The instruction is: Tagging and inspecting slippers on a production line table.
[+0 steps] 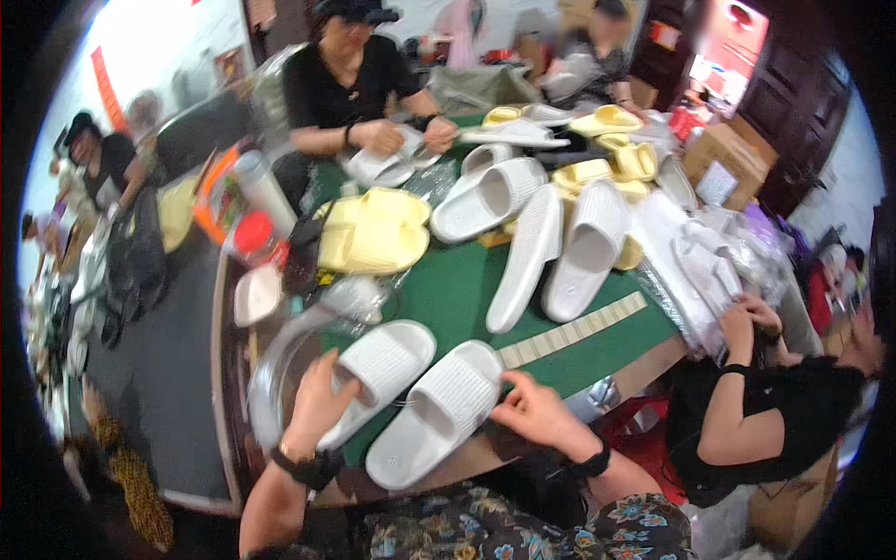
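Two pale grey-white slippers lie side by side before me at the near edge of the green-topped table (448,289). My left hand (319,403) is at the outer side of the left slipper (387,364), its thumb over the edge and its fingers along the side by the strap. Close to the strap of the right slipper (439,411) is my right hand (541,413), with thumb and index finger apart and the other fingers curled. No object shows in it. Beyond it runs a strip of small beige squares (574,329), probably labels.
More white slippers (523,257) and yellow slippers (373,229) cover the table's middle and far side. Clear plastic bags (686,271) lie at right. A red-lidded jar (257,238) stands at left. Across the table a person handles a white slipper (387,163); another person's hands (747,322) work at right.
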Action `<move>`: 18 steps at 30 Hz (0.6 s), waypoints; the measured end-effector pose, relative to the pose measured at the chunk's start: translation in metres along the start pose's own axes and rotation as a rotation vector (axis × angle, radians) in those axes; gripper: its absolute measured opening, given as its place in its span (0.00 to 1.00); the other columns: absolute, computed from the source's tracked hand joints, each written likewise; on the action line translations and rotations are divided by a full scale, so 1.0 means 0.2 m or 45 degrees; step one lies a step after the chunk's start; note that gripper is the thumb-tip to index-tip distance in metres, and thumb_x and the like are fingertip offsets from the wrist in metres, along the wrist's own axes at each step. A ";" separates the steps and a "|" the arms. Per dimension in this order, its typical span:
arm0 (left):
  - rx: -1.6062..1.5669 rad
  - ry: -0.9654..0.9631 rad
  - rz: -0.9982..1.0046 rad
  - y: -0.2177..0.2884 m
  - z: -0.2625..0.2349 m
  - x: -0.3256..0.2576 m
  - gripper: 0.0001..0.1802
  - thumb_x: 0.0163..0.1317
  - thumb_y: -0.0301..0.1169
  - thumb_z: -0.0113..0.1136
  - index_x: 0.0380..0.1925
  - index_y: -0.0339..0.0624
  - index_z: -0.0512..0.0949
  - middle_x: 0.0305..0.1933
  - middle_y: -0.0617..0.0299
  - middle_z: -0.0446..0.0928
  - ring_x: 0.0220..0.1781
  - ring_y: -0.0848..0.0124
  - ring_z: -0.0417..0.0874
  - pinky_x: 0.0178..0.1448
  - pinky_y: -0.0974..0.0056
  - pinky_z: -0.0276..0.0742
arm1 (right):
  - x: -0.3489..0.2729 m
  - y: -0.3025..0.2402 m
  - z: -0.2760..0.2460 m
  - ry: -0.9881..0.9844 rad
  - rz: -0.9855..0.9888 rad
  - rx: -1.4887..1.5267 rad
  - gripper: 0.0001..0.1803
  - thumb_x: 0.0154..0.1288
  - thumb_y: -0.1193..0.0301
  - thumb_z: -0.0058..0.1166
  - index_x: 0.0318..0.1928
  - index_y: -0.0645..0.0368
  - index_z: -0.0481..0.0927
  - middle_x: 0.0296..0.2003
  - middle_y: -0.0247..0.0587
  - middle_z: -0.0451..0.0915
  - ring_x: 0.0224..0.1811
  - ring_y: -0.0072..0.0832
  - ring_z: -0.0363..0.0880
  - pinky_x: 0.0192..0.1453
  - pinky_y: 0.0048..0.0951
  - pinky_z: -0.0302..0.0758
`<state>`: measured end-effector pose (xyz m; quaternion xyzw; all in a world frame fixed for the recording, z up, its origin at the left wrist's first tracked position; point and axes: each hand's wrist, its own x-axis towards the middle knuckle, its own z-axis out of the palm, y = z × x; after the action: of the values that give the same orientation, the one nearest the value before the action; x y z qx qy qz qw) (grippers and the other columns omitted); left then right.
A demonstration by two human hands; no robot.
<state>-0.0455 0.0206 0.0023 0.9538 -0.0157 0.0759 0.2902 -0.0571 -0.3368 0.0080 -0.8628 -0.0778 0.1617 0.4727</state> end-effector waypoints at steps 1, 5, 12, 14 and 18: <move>0.046 -0.060 0.029 0.00 0.01 -0.01 0.34 0.51 0.35 0.68 0.58 0.34 0.69 0.49 0.38 0.74 0.54 0.44 0.74 0.57 0.49 0.70 | 0.00 -0.02 0.02 -0.018 -0.042 -0.102 0.39 0.57 0.51 0.63 0.61 0.63 0.66 0.40 0.53 0.80 0.39 0.43 0.82 0.44 0.40 0.77; 0.187 -0.160 -0.032 0.11 -0.06 -0.14 0.35 0.52 0.35 0.67 0.59 0.36 0.66 0.40 0.40 0.76 0.44 0.43 0.78 0.48 0.47 0.74 | 0.02 -0.13 0.06 -0.194 -0.051 -0.322 0.48 0.55 0.42 0.60 0.67 0.59 0.59 0.52 0.62 0.68 0.51 0.58 0.76 0.52 0.45 0.76; 0.107 -0.295 -0.215 0.13 -0.15 -0.38 0.31 0.52 0.27 0.58 0.58 0.33 0.64 0.30 0.35 0.78 0.35 0.39 0.80 0.41 0.41 0.75 | 0.09 -0.25 0.09 -0.335 -0.160 -0.443 0.51 0.52 0.48 0.63 0.70 0.60 0.55 0.55 0.63 0.66 0.54 0.57 0.74 0.56 0.44 0.74; 0.080 -0.230 -0.327 0.13 -0.17 -0.44 0.31 0.52 0.27 0.57 0.58 0.33 0.63 0.30 0.35 0.78 0.35 0.39 0.80 0.41 0.41 0.75 | 0.14 -0.27 0.13 -0.416 -0.207 -0.445 0.49 0.52 0.55 0.61 0.70 0.62 0.55 0.58 0.62 0.64 0.56 0.54 0.74 0.58 0.42 0.73; 0.012 -0.104 -0.409 0.14 -0.14 -0.49 0.32 0.55 0.32 0.61 0.59 0.32 0.62 0.31 0.36 0.79 0.36 0.41 0.81 0.41 0.43 0.76 | 0.20 -0.33 0.19 -0.406 -0.366 -0.504 0.46 0.50 0.62 0.62 0.68 0.62 0.58 0.61 0.61 0.63 0.58 0.55 0.71 0.60 0.42 0.72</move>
<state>-0.1473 0.0120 0.0255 0.9477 0.1257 -0.0101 0.2932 -0.0313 -0.2590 0.0353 -0.8821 -0.3026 0.2083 0.2950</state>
